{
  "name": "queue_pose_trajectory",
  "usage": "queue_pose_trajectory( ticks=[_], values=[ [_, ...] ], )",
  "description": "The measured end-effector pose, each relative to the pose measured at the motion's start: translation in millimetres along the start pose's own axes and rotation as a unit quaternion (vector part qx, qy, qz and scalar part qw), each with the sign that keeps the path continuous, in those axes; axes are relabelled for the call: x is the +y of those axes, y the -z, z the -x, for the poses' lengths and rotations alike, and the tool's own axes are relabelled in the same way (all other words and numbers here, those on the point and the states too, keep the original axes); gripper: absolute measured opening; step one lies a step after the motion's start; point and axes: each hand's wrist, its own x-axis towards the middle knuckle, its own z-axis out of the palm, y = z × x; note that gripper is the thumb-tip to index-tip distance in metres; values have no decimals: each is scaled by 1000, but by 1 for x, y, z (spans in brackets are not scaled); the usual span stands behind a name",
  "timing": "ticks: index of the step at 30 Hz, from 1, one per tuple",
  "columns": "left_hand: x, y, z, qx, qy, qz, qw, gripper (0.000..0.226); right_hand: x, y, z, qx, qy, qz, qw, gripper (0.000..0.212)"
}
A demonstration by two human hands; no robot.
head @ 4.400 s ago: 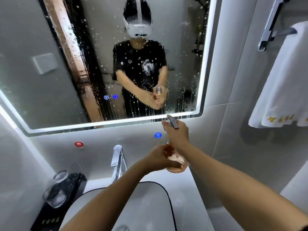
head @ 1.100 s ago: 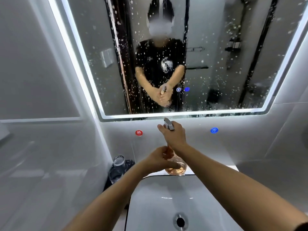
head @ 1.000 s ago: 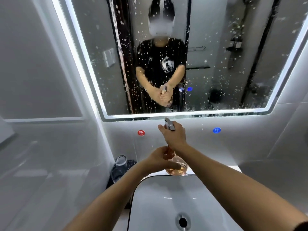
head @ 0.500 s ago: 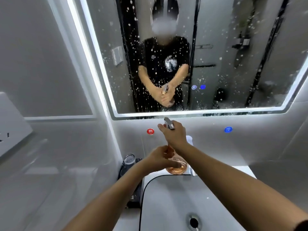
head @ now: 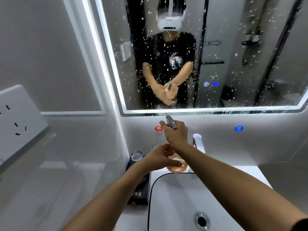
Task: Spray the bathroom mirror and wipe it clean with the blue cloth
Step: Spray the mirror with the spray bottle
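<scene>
The lit-edged bathroom mirror (head: 241, 52) fills the upper right and is speckled all over with white spray droplets. Below its lower edge I hold a clear spray bottle (head: 177, 165) with pinkish liquid over the basin. My right hand (head: 175, 134) grips the bottle's neck, its fingers round the grey trigger head (head: 171, 121), which points at the mirror. My left hand (head: 160, 158) cups the bottle's round body from the left. The blue cloth is not in view.
A white basin (head: 180, 202) with a drain (head: 202, 220) lies below my arms, a chrome tap (head: 198, 142) behind my right wrist. A black tray (head: 139, 192) with a glass (head: 136, 155) stands left of the basin. A wall socket (head: 18, 120) is at far left.
My view has swung left along the mirror, bringing the socket and the left wall into sight. Both hands keep the same hold on the bottle. Droplets cover the left part of the glass.
</scene>
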Motion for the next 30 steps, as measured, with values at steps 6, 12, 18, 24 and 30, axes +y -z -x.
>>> queue_pose_trajectory(
  ticks=[6,12,18,24,30],
  values=[
    [-5,8,5,-2,9,17,1000,39,-3,-5,2,-46,17,-31,998,33],
    [-9,12,9,5,18,26,999,43,-6,-11,5,-66,31,-42,996,32],
    [-10,18,15,-1,23,18,1000,43,-5,-20,5,-62,30,-20,997,37],
    [-12,22,23,14,27,27,999,55,-7,-32,7,-27,14,-17,999,43],
    [-11,32,30,21,40,14,999,54,-12,-40,6,-77,38,-14,996,39]
  ],
)
